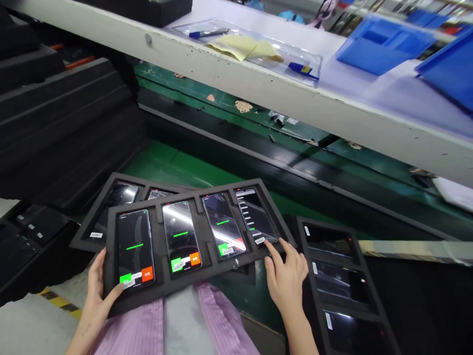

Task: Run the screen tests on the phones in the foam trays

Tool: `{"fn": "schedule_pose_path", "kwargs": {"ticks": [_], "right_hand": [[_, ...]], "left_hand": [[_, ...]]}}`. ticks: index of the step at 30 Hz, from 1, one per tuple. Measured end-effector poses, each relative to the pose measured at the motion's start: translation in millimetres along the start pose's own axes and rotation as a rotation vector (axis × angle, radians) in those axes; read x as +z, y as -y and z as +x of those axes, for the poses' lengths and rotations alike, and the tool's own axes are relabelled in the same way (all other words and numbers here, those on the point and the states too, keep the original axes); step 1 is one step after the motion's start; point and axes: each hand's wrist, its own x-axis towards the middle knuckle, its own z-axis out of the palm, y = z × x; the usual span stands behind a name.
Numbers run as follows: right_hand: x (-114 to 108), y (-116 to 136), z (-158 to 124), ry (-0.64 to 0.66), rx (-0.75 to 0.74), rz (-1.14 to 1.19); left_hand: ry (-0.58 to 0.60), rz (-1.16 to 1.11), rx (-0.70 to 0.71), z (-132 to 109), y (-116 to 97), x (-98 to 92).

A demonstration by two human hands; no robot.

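Note:
My left hand (96, 288) grips the left end of a black foam tray (159, 236), its thumb over the lower edge of the leftmost phone (133, 229). That phone, a second phone (180, 222) and a third phone (220, 214) show a green text line with green and red-orange blocks below. At the right end, a fourth phone (253, 209) displays a list on a dark screen. My right hand (287, 271) has its fingers apart, the index fingertip at this phone's lower end. Small white labels lie on the phones.
Another foam tray (83, 240) with phones lies underneath. To the right is a foam tray (364, 281) with dark-screened phones; stacked black foam trays (66, 133) stand left. Above runs a white shelf edge (229, 66), bearing a clear plastic tray (271, 47) with pens and yellow paper, and blue bins (384, 44).

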Motion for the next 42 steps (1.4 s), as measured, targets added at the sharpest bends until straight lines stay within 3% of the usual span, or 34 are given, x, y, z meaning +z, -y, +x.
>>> {"fn": "schedule_pose_path", "kwargs": {"ticks": [7,12,15,19,25,30,32,36,42], "right_hand": [[6,2,0,0.054,-0.034,-0.015],[-1,8,1,-0.077,-0.029,0.051],[-6,25,2,-0.097,-0.123,0.126],[-5,57,1,-0.004,-0.282,0.205],[-4,94,2,-0.051,-0.177,0.268],[-16,132,13,0.017,-0.582,0.397],[-19,142,16,0.057,-0.669,0.385],[-19,137,16,0.018,-0.615,0.420],[-11,91,18,-0.086,-0.405,0.387]], "left_hand": [[0.007,0.023,0.057,0,2,0.6],[-0.013,-0.013,0.025,-1,-3,1.5],[-0.013,-0.011,-0.003,-1,-8,2.3],[-0.018,-0.017,-0.042,-1,-12,2.9],[0.001,-0.038,-0.066,-3,-14,2.9],[-0.008,-0.074,-0.074,-3,-17,4.3],[-0.002,-0.103,-0.077,-4,-18,4.4],[-0.003,-0.163,-0.083,-6,-19,5.9],[-0.164,-0.207,-0.225,-6,-17,3.2]]}}
